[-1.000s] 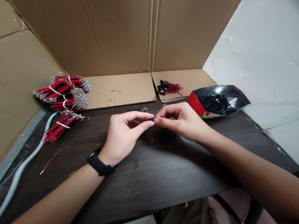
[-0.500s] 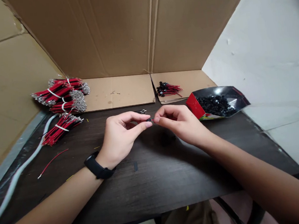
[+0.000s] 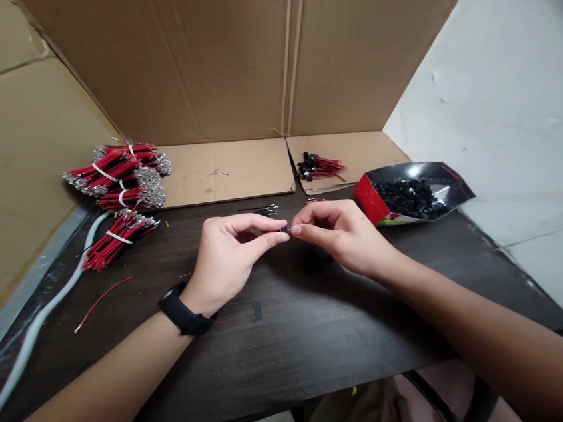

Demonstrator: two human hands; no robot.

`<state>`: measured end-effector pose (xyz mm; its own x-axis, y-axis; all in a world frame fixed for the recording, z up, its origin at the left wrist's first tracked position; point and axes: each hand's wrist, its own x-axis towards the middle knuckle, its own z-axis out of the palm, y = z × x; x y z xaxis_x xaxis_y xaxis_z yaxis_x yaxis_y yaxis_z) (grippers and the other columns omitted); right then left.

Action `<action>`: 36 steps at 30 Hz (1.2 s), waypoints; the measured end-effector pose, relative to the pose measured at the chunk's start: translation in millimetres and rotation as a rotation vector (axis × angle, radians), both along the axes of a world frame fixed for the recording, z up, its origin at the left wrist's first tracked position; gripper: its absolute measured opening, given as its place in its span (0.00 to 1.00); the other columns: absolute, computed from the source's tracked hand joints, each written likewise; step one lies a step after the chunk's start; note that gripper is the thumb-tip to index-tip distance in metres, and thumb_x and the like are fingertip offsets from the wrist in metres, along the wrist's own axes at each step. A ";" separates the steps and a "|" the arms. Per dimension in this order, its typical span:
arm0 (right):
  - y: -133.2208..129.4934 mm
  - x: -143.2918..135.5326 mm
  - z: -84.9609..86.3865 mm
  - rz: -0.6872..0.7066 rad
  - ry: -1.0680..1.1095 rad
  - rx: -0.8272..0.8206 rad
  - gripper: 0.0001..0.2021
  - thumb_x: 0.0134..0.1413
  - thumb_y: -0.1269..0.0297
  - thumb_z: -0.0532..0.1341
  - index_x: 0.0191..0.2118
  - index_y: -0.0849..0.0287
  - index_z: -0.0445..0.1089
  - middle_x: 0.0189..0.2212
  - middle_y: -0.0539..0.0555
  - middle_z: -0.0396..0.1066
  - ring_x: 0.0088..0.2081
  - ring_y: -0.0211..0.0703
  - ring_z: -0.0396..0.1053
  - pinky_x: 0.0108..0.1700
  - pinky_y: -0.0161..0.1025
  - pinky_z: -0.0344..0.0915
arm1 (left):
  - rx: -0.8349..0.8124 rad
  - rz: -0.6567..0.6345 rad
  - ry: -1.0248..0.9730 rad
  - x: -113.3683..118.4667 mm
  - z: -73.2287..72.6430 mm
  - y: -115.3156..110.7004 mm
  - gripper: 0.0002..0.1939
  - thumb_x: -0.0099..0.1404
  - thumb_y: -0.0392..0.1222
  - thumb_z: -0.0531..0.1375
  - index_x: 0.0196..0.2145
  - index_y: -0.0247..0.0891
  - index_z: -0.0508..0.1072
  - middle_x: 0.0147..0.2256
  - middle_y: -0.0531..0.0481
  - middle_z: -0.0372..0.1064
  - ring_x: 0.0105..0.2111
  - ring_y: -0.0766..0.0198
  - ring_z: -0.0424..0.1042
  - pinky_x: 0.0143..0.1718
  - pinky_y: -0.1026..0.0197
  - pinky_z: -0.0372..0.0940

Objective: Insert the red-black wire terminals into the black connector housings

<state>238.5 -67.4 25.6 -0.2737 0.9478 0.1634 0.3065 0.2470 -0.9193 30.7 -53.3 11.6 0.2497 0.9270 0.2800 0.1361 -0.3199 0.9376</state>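
Observation:
My left hand (image 3: 238, 249) pinches a small black connector housing (image 3: 282, 230) between thumb and forefinger. Tip to tip with it, my right hand (image 3: 334, 232) is closed in a pinch on a thin wire, mostly hidden by the fingers. Just behind the hands lie several black wires with metal terminals (image 3: 266, 210), and a few red ones (image 3: 314, 199) show above my right hand. To the right, an open carton (image 3: 369, 200) holds a heap of black connector housings (image 3: 411, 199).
Tied bundles of red and black wires (image 3: 122, 177) are stacked at the left, with another bundle (image 3: 118, 240) before them. A single red wire (image 3: 102, 300) lies nearby. Wires with black housings (image 3: 320, 166) rest on cardboard at the back. A white cable (image 3: 37, 327) runs along the left edge.
Both hands keep their pinch, almost in place. The red of the wire between the fingertips no longer shows clearly. The view has shifted slightly.

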 end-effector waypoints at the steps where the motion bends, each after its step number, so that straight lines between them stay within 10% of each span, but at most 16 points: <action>1: 0.0 -0.3 0.1 -0.002 -0.002 -0.002 0.09 0.62 0.63 0.65 0.32 0.60 0.76 0.29 0.49 0.75 0.32 0.38 0.68 0.36 0.37 0.60 | 0.000 0.000 0.003 -0.3 0.3 -0.1 0.07 0.58 0.37 0.75 0.36 0.40 0.86 0.37 0.49 0.84 0.38 0.59 0.82 0.43 0.61 0.76; 14: 1.8 -2.7 -2.6 0.000 0.027 -0.063 0.09 0.62 0.61 0.66 0.32 0.60 0.75 0.29 0.49 0.74 0.32 0.38 0.68 0.37 0.37 0.62 | -0.046 -0.001 0.023 1.9 -0.2 1.6 0.08 0.60 0.41 0.74 0.38 0.39 0.86 0.38 0.46 0.84 0.39 0.55 0.82 0.45 0.56 0.77; 19: 6.0 6.7 1.9 0.005 0.003 -0.040 0.15 0.62 0.53 0.67 0.47 0.58 0.76 0.39 0.53 0.78 0.38 0.42 0.72 0.40 0.38 0.66 | -0.084 0.051 -0.048 2.1 0.7 4.3 0.14 0.59 0.45 0.74 0.41 0.37 0.84 0.41 0.44 0.83 0.41 0.55 0.81 0.49 0.54 0.76; 28: 10.0 16.7 5.9 -0.037 -0.323 0.221 0.06 0.62 0.68 0.64 0.39 0.57 0.80 0.39 0.54 0.83 0.42 0.46 0.77 0.47 0.42 0.68 | -0.085 0.023 -0.020 -0.6 -0.6 7.2 0.20 0.60 0.44 0.74 0.48 0.36 0.82 0.45 0.42 0.82 0.45 0.56 0.81 0.49 0.55 0.75; 36: 94.4 68.1 30.8 -0.445 -0.520 0.346 0.07 0.58 0.68 0.65 0.39 0.61 0.82 0.33 0.58 0.80 0.35 0.49 0.75 0.41 0.47 0.68 | 0.272 0.230 0.528 -37.9 -1.5 40.7 0.10 0.64 0.45 0.68 0.42 0.41 0.82 0.40 0.46 0.82 0.37 0.56 0.77 0.43 0.55 0.71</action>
<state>306.5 27.0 56.4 -0.0014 0.9050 0.4255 0.8163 0.2468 -0.5223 -7.2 -12.6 10.2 0.2219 0.8864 0.4062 0.6515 -0.4447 0.6146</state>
